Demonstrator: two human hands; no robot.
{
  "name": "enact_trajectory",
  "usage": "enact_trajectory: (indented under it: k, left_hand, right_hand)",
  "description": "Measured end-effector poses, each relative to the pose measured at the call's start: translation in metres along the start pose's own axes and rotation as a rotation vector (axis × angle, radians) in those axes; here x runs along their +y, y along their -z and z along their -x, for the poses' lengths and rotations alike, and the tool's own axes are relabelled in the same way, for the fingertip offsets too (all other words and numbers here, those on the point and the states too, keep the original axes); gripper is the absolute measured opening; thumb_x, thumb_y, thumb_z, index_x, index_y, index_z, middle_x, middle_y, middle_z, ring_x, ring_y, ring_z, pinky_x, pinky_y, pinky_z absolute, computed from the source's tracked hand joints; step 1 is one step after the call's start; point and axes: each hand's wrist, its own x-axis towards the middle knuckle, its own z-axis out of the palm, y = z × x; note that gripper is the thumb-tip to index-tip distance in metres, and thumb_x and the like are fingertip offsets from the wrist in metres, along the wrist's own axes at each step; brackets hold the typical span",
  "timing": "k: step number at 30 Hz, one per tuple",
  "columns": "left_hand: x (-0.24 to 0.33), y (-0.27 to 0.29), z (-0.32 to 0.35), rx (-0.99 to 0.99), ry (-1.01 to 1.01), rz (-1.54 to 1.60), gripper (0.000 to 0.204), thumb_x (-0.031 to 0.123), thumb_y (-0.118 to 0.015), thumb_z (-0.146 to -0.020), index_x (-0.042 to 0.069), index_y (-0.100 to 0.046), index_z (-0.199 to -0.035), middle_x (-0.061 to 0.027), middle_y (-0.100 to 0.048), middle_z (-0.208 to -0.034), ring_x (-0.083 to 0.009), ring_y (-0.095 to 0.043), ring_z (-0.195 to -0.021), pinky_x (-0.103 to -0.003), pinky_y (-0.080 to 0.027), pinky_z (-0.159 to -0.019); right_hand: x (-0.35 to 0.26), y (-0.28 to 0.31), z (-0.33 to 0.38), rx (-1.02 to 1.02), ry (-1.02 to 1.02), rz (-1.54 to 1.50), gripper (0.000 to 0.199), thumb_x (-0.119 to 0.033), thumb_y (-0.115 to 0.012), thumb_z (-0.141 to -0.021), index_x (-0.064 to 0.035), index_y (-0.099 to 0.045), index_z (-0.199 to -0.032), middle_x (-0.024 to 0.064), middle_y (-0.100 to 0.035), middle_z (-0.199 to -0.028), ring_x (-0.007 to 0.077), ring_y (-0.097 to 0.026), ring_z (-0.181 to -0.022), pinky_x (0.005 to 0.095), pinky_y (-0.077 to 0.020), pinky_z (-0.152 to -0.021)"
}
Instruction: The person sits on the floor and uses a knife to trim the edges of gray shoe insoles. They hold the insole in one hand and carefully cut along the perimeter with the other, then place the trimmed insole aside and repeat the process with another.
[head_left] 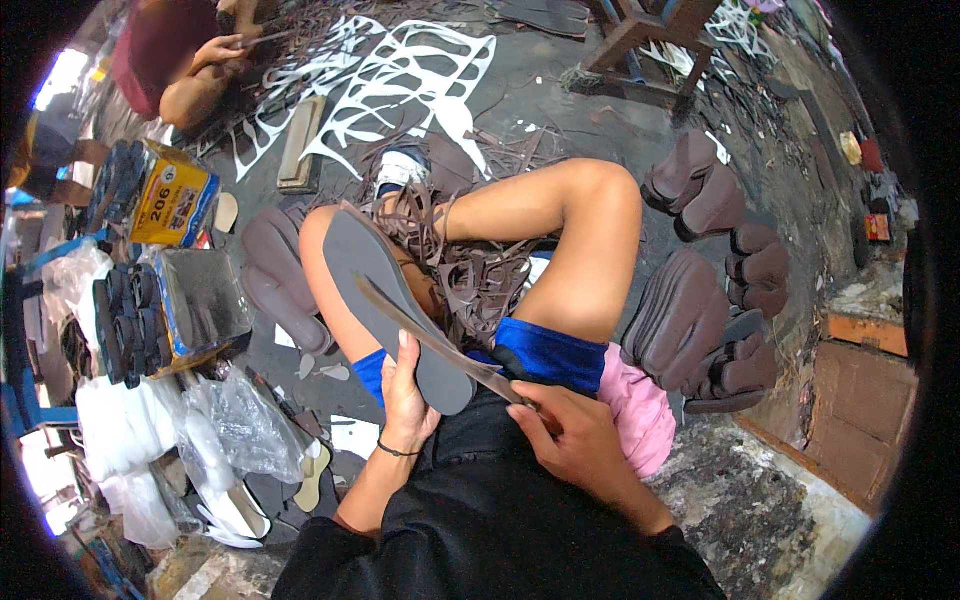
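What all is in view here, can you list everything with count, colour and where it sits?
Grey foam sole: one, grey, held over the person's lap.
Long knife: one, dull metal blade, lying across the grey foam sole.
Brown trimmed strips: a heap, brown, between the knees.
Stacked brown soles: several piles, brown, floor at right.
White cut-out sheets: several, white, floor at top.
Yellow box: one, yellow, at left.
Clear plastic bags: a few, lower left.
Pink cloth: one, pink, by the right hip.
Another person: one, top left, in dark red.
Left hand: grips the sole's lower end.
Right hand: grips the knife handle.
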Motion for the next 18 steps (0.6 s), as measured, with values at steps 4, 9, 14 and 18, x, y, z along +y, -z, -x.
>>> enact_trajectory:
  k: [4, 9, 14, 18]
  left_hand:
    - [0.001, 0.01, 0.004, 0.089, -0.052, -0.049, 0.034, 0.039, -0.053, -0.103, 0.005, -0.058, -0.106, -0.0067, -0.065, -0.089, -0.0163, -0.065, -0.077, -0.031, -0.055, -0.07]
    - [0.014, 0.015, 0.006, 0.1, -0.069, -0.03, 0.037, 0.041, -0.052, -0.102, 0.005, -0.06, -0.102, -0.0079, -0.066, -0.085, -0.0163, -0.064, -0.071, -0.029, -0.055, -0.061]
    - [0.022, -0.001, 0.013, 0.151, 0.016, -0.101, 0.044, 0.049, -0.053, -0.1, 0.007, -0.062, -0.095, -0.0078, -0.066, -0.079, -0.0148, -0.061, -0.059, -0.026, -0.05, -0.048]
    - [0.021, -0.001, 0.016, 0.163, 0.025, -0.114, 0.048, 0.054, -0.054, -0.097, 0.007, -0.062, -0.09, -0.006, -0.062, -0.073, -0.0132, -0.056, -0.049, -0.024, -0.046, -0.042]
  right_hand:
    - [-0.006, -0.013, -0.025, -0.089, 0.056, -0.008, 0.026, -0.015, -0.074, -0.088, -0.0043, -0.069, -0.112, 0.0111, -0.07, -0.081, 0.0177, -0.063, -0.061, 0.0305, -0.0505, -0.057]
    - [0.002, 0.006, 0.007, -0.091, 0.013, -0.066, 0.027, -0.017, -0.074, -0.089, -0.0048, -0.07, -0.113, 0.0116, -0.071, -0.084, 0.0164, -0.063, -0.062, 0.03, -0.0509, -0.058]
    - [0.009, -0.008, -0.011, -0.092, 0.021, -0.019, 0.027, -0.019, -0.074, -0.088, -0.0066, -0.07, -0.112, 0.0126, -0.072, -0.088, 0.0233, -0.07, -0.071, 0.0337, -0.0561, -0.065]
    - [0.026, -0.054, -0.053, 0.2, 0.353, 0.006, 0.028, -0.018, -0.075, -0.086, -0.0051, -0.07, -0.11, 0.0128, -0.072, -0.088, 0.0269, -0.07, -0.073, 0.036, -0.0548, -0.064]
